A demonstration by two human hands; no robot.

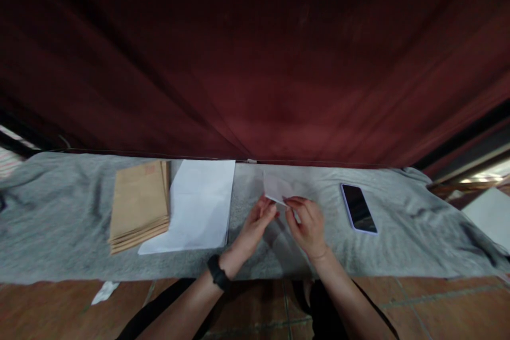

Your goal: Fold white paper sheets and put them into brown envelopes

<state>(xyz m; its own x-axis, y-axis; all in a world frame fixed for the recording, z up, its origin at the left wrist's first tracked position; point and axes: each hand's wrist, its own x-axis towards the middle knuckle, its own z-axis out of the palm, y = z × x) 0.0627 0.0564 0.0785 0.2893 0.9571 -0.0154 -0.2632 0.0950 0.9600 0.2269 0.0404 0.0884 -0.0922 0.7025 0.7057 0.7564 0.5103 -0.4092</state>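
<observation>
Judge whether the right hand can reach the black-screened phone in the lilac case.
Probably yes: grey fabric cloth alone shows between the right hand and the phone, though that hand likely must first release the small white paper.

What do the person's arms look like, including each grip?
The left forearm and right forearm are bare, with no sleeves in view. The left grip and right grip are ungloved human hands. A black wristwatch or band circles the left wrist.

Forward, downward view from head height
</observation>
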